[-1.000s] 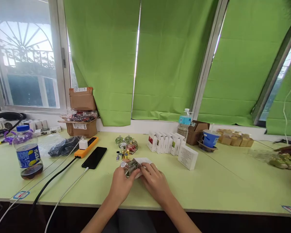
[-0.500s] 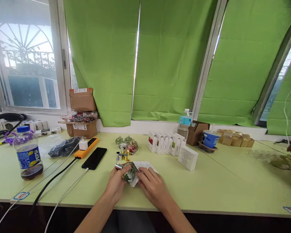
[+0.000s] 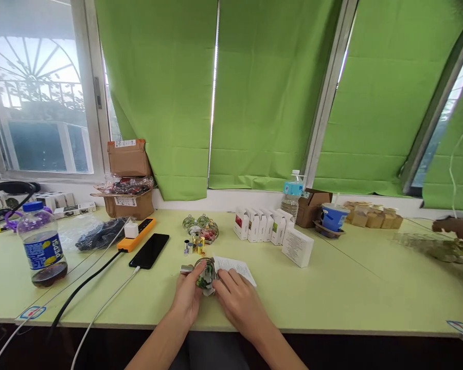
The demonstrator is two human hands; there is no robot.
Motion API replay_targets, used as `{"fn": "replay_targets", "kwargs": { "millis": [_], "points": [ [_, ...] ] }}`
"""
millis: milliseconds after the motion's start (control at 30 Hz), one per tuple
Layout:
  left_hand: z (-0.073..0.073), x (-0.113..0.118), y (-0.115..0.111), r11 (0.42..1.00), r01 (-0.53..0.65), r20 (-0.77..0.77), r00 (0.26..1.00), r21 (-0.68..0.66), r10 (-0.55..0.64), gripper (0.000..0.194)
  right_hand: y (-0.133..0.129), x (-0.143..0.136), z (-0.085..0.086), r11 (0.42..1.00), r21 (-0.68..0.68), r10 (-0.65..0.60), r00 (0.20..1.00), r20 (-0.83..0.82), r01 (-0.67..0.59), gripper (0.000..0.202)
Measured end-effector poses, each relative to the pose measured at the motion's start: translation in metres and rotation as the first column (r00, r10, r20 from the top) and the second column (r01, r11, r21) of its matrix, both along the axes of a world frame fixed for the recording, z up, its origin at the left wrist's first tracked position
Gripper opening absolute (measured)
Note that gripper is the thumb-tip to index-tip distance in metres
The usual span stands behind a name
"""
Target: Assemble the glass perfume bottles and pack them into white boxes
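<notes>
My left hand [image 3: 187, 295] grips a small round glass bottle [image 3: 206, 277] with green patterning, low over the table's front part. A silver cap [image 3: 185, 269] juts out at its left, by my thumb. My right hand [image 3: 237, 298] is closed, its fingertips bent against the bottle's right edge; what they pinch is hidden. A whitish scrap shows under the bottle, too blurred to name. Beneath and behind my right hand lies a printed white sheet [image 3: 239, 268]. Just beyond are several small gold and silver caps [image 3: 195, 246] and more round glass bottles [image 3: 201, 226], green and red.
Several white boxes [image 3: 254, 226] stand in a row behind, right of centre. To the left are a black phone [image 3: 149, 251], an orange power strip [image 3: 139, 235], cables and a Pepsi bottle [image 3: 42, 252]. Another person's hand [image 3: 457, 228] is at the far right.
My right fingers have moved in closer to the bottle, and less of the white paper shows beside it. The bottle has turned slightly in my left hand. The other person's hand has moved left.
</notes>
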State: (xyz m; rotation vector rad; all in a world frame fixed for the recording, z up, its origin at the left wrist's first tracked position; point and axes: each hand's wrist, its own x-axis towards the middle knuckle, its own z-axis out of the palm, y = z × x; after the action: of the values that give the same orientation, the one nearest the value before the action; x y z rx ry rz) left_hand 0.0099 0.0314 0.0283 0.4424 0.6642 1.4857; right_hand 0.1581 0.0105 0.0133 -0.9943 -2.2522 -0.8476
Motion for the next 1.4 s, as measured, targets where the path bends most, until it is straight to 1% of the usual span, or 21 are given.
{"fn": "replay_targets", "kwargs": {
  "millis": [100,233,300,367,467,533,600,633,700,767,800,867,900,933,967,1033,1100,1167,1233,1300,1400],
  "points": [
    [-0.001,0.001,-0.002,1.0,0.018,-0.044,0.999,0.0,-0.018,0.025,-0.005,-0.003,0.0,0.999,-0.028,-0.024,1.0,0.021,0.024,0.014],
    [-0.004,-0.002,0.002,1.0,0.017,-0.047,0.999,0.026,-0.016,0.034,-0.009,-0.008,0.001,0.998,-0.057,-0.034,0.999,0.035,0.036,0.018],
    [-0.006,-0.003,0.005,0.999,0.016,-0.056,0.998,0.034,-0.014,0.039,-0.009,-0.009,0.001,0.996,-0.079,-0.026,1.0,0.011,0.026,0.022],
    [-0.008,-0.003,0.006,0.999,0.016,-0.087,0.996,0.042,-0.013,0.039,-0.008,-0.008,0.002,0.992,-0.128,-0.008,0.998,-0.058,0.001,0.028],
    [-0.011,0.0,0.005,0.997,-0.006,-0.124,0.992,0.081,0.016,0.036,-0.005,-0.002,0.004,0.961,-0.258,0.043,0.975,-0.218,-0.1,0.043],
    [-0.012,0.003,0.004,0.994,-0.024,-0.139,0.99,0.104,0.039,0.037,-0.003,0.005,0.007,0.915,-0.349,0.075,0.936,-0.344,-0.202,0.055],
    [-0.013,0.005,0.003,0.993,-0.028,-0.156,0.987,0.112,0.045,0.038,-0.002,0.012,0.011,0.864,-0.405,0.086,0.881,-0.466,-0.299,0.067],
    [-0.013,0.005,0.003,0.994,-0.024,-0.167,0.985,0.111,0.043,0.039,-0.002,0.015,0.013,0.845,-0.415,0.086,0.852,-0.517,-0.337,0.068],
    [-0.013,0.006,0.003,0.994,-0.023,-0.181,0.982,0.11,0.043,0.04,-0.001,0.02,0.018,0.833,-0.405,0.088,0.813,-0.575,-0.377,0.063],
    [-0.014,0.005,0.004,0.993,-0.032,-0.197,0.979,0.112,0.053,0.043,0.0,0.025,0.023,0.852,-0.39,0.074,0.818,-0.571,-0.35,0.058],
    [-0.015,0.005,0.005,0.993,-0.035,-0.206,0.977,0.112,0.057,0.045,0.001,0.028,0.025,0.867,-0.391,0.048,0.835,-0.549,-0.307,0.06],
    [-0.018,0.005,0.006,0.992,-0.039,-0.226,0.972,0.117,0.065,0.047,0.003,0.035,0.028,0.886,-0.423,-0.045,0.874,-0.483,-0.189,0.072],
    [-0.019,0.005,0.007,0.992,-0.044,-0.239,0.968,0.118,0.071,0.047,0.004,0.038,0.028,0.881,-0.454,-0.099,0.886,-0.453,-0.134,0.079],
    [-0.021,0.005,0.008,0.991,-0.05,-0.253,0.964,0.12,0.079,0.047,0.005,0.041,0.027,0.864,-0.494,-0.142,0.893,-0.427,-0.099,0.083],
    [-0.022,0.005,0.009,0.991,-0.057,-0.267,0.959,0.125,0.089,0.047,0.005,0.044,0.025,0.84,-0.536,-0.169,0.897,-0.408,-0.086,0.083],
    [-0.022,0.005,0.01,0.989,-0.07,-0.292,0.95,0.132,0.107,0.046,0.007,0.047,0.02,0.796,-0.596,-0.184,0.897,-0.402,-0.103,0.077],
    [-0.02,0.005,0.009,0.989,-0.077,-0.297,0.948,0.128,0.112,0.045,0.008,0.049,0.015,0.781,-0.611,-0.188,0.884,-0.428,-0.129,0.074],
    [-0.016,0.004,0.006,0.991,-0.068,-0.275,0.956,0.111,0.096,0.045,0.009,0.049,0.01,0.792,-0.594,-0.198,0.863,-0.465,-0.138,0.075],
    [-0.011,0.004,0.003,0.995,-0.033,-0.238,0.97,0.089,0.054,0.045,0.009,0.048,0.008,0.816,-0.561,-0.185,0.857,-0.482,-0.139,0.076],
    [-0.006,0.003,0.0,0.997,0.005,-0.206,0.978,0.072,0.01,0.043,0.009,0.045,0.008,0.852,-0.507,-0.139,0.873,-0.467,-0.135,0.073],
    [0.0,0.002,-0.003,0.999,0.012,-0.177,0.984,0.051,-0.002,0.042,0.007,0.04,0.009,0.915,-0.388,-0.062,0.91,-0.411,-0.113,0.066]
  ]
}}
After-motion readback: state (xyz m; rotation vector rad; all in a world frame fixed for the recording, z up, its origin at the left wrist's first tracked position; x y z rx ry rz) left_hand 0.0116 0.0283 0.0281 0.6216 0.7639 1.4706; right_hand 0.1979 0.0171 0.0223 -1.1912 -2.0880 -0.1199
